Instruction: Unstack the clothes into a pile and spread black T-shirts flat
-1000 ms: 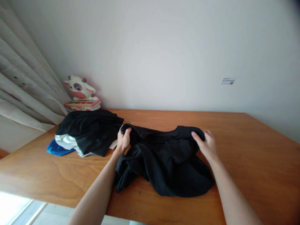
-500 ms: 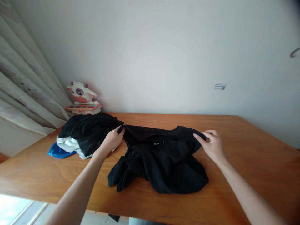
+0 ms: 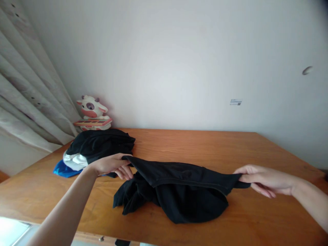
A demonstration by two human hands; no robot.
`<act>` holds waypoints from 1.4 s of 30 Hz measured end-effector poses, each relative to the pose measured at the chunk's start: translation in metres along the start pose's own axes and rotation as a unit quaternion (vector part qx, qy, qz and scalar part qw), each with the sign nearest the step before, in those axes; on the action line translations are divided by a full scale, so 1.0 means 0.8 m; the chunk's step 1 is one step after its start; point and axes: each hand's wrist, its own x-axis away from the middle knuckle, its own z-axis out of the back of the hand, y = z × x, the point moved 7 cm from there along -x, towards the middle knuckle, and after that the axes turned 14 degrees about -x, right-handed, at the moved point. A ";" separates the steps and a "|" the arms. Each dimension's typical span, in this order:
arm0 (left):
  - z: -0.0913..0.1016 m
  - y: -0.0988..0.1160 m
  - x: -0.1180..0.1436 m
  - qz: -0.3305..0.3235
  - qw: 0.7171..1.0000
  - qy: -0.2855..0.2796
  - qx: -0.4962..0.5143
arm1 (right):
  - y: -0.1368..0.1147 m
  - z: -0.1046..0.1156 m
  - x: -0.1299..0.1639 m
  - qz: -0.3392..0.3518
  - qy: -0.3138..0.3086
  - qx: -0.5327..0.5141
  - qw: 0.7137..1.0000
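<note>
- Indoors, at a wide wooden worktop [image 3: 194,143] set against a pale wall, a person stretches a black garment [image 3: 179,186] between two bare hands; most of the cloth lies heaped on the wood near the front edge, only its upper hem lifted clear

- Soft and limp, the garment sags in the middle and bunches in loose folds below the raised hem: by the look of it light, not slippery, not fragile, with no stiffness to hold a shape on its own

- Left of it, well apart from the right hand, sits a pile of clothes [image 3: 94,150] — black on top, white and blue showing beneath — just behind the left hand

- Beyond the pile, at the wall beside a curtain [image 3: 28,102], stands a cow-shaped toy [image 3: 91,111] with a small keyboard

- At one end, the left hand [image 3: 112,165] is pinched shut on the hem's corner, thumb over, fingers under the cloth

- At the other, the right hand [image 3: 258,179] is closed on the opposite corner, the fabric nipped between thumb and fingertips

- Judged from the sag, the two outer corners of the hem are the sound places to grip; a hold nearer the middle would let the ends droop
</note>
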 end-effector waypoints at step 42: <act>-0.140 0.068 -0.077 -0.282 0.775 0.272 -0.497 | 0.034 -0.207 -0.023 0.286 -0.126 -0.154 0.937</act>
